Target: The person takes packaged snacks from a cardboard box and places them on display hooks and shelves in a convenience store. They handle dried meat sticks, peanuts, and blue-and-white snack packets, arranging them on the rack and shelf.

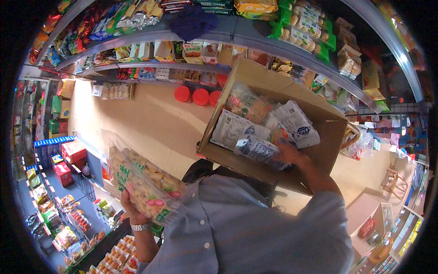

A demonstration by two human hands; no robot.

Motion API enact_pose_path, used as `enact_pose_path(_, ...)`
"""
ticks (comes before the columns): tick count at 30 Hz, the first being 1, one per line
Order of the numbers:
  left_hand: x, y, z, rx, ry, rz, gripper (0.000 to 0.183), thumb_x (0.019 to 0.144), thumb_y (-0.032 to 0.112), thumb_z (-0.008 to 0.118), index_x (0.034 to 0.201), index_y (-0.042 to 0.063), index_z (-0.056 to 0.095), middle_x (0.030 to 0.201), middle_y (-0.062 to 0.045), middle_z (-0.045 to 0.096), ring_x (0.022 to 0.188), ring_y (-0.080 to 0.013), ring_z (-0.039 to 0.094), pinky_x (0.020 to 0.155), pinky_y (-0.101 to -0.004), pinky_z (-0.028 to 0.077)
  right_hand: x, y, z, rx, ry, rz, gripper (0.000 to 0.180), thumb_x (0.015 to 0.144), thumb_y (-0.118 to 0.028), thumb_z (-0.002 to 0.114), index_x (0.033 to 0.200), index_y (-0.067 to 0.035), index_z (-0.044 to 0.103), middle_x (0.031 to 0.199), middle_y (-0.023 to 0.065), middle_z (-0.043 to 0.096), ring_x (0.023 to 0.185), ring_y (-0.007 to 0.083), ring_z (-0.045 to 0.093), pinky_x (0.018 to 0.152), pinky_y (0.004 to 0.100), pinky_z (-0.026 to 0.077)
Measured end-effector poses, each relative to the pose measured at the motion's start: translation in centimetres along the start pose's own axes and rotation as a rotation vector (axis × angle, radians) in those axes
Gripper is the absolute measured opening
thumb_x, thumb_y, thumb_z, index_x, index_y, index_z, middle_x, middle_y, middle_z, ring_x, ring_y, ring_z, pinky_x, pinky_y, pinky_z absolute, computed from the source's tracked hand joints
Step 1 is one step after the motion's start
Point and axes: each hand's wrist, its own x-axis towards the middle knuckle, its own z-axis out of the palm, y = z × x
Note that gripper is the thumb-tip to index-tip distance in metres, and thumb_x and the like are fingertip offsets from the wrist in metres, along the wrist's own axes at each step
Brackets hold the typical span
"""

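Clear plastic bags of peanuts in the shell [147, 178], with green print, rest on my left hand [134, 207], which grips them from below near my chest. An open cardboard box [325, 137] stands before me to the right. Inside it my right hand [288, 152] reaches down onto a white and blue packet [256, 149]; whether the fingers close on it cannot be told. More white packets [297, 125] lie beside it, and another bag of peanuts [248, 102] lies against the box's far side.
Shelves [205, 36] of packaged snacks run along the front, with a dark cloth [193, 22] on the top one. Red-lidded jars [200, 97] stand on the floor below. Trays of eggs [118, 255] and a snack display [68, 212] are at the left, a wicker basket [351, 135] at the right.
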Motion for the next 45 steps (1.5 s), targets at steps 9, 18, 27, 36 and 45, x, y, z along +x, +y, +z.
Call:
enact_pose_path(9, -0.5, 0.6, -1.4, 0.063, 0.047, 0.037, 0.063, 0.086, 0.044, 0.064, 0.134, 0.005, 0.052, 0.128, -0.012, 0.062, 0.115, -0.0307, 0.061, 0.1, -0.0455, 0.05, 11.8, -1.0, 2.4, -0.648, 0.113, -0.176, 0.084, 0.069, -0.045, 0.086, 0.131, 0.0, 0.053, 0.134, 0.0256, 0.054, 0.123, 0.0417, 0.053, 0.102, 0.0467, 0.045)
enact_pose_path(18, -3.0, -0.8, -5.3, 0.054, 0.172, 0.179, 0.059, 0.088, 0.043, 0.064, 0.133, 0.007, 0.053, 0.128, -0.011, 0.062, 0.115, -0.0289, 0.06, 0.1, -0.0442, 0.049, 10.4, -4.6, 2.1, -0.499, -0.084, -0.056, 0.086, 0.069, -0.035, 0.087, 0.138, -0.001, 0.047, 0.132, 0.0256, 0.054, 0.123, 0.0415, 0.054, 0.101, 0.0452, 0.045)
enact_pose_path(27, -1.2, -0.4, -3.9, -0.086, 0.022, 0.071, 0.053, 0.098, 0.045, 0.048, 0.133, 0.006, 0.052, 0.128, -0.01, 0.06, 0.115, -0.027, 0.059, 0.101, -0.0432, 0.048, -4.1, -7.3, -4.7, -0.574, 0.045, 0.107, 0.073, 0.074, -0.039, 0.082, 0.134, -0.009, 0.054, 0.13, 0.0211, 0.06, 0.121, 0.0421, 0.055, 0.101, 0.0487, 0.046)
enact_pose_path(36, 0.6, 0.2, -2.7, -0.079, 0.007, 0.032, 0.058, 0.096, 0.048, 0.052, 0.138, 0.007, 0.049, 0.131, -0.011, 0.06, 0.116, -0.0293, 0.059, 0.102, -0.0459, 0.048, -7.7, -1.1, -10.4, -0.458, 0.211, 0.091, 0.076, 0.058, -0.028, 0.087, 0.126, -0.006, 0.064, 0.116, 0.0195, 0.069, 0.111, 0.0378, 0.064, 0.099, 0.0434, 0.048)
enact_pose_path(45, -1.5, 0.5, -4.9, -0.143, 0.087, 0.03, 0.058, 0.091, 0.038, 0.063, 0.137, 0.005, 0.051, 0.133, -0.012, 0.06, 0.121, -0.0295, 0.058, 0.105, -0.0443, 0.046, -4.3, 5.4, -8.9, -0.439, 0.423, 0.511, 0.087, 0.061, -0.031, 0.089, 0.136, -0.003, 0.055, 0.129, 0.0204, 0.062, 0.121, 0.0347, 0.058, 0.103, 0.0427, 0.045)
